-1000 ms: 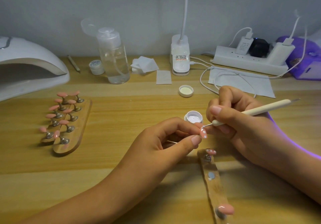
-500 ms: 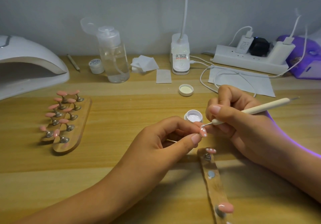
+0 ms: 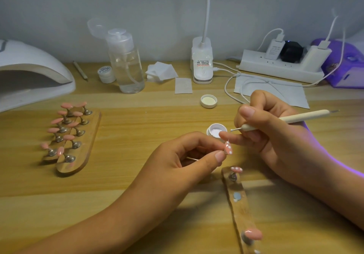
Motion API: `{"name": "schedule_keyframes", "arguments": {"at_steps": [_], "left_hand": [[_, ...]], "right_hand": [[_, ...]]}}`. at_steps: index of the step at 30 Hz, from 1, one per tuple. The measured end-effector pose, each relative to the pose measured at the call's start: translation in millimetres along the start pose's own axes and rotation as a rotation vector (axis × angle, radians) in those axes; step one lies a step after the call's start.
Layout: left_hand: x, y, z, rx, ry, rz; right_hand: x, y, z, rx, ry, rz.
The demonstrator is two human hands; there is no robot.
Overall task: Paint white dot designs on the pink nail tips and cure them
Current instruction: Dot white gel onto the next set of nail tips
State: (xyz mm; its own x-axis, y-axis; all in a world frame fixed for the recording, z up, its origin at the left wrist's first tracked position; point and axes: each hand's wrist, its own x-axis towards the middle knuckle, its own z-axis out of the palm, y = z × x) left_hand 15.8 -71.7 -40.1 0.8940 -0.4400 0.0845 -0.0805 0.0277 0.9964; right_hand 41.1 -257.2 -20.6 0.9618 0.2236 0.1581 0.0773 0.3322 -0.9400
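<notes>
Nail tip [image 3: 228, 149] is pinched between the thumb and forefinger of my left hand [image 3: 185, 155], just on the near side of the white gel pot [image 3: 216, 130]. Several white dots show on its pink face. Its long axis runs roughly away from me toward the pot, the far end leaning slightly left, painted face turned up. Which end is the free edge I cannot tell.

My right hand [image 3: 264, 129] is just right of the pot, fingers curled round the dotting tool [image 3: 295, 118] like a pen. The ball end hovers by the pot's rim, apart from the tip.

Progress, as I judge it:
- This tip looks nearly dotted.
- On the wooden strip [image 3: 239, 210], nearer me than the pot, one tip [image 3: 236, 169] carries dots and the nearest one [image 3: 254, 234] is plain pink.
- The stands [image 3: 72, 135] well left of the pot hold many pink tips, with no dots visible.
- The curing lamp [image 3: 29, 72] sits far left of the pot. Whether anything is cured, I cannot tell.

Most of the job is left.
</notes>
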Motion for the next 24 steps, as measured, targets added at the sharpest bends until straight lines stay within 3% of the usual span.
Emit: {"name": "schedule_keyframes", "arguments": {"at_steps": [12, 24], "left_hand": [[0.4, 1.2, 1.1, -0.032, -0.001, 0.012], [0.7, 2.5, 2.2, -0.034, -0.012, 0.034]], "right_hand": [[-2.3, -0.2, -0.1, 0.025, -0.076, 0.013], [-1.6, -1.9, 2.0, 0.033, -0.027, 0.032]]}}
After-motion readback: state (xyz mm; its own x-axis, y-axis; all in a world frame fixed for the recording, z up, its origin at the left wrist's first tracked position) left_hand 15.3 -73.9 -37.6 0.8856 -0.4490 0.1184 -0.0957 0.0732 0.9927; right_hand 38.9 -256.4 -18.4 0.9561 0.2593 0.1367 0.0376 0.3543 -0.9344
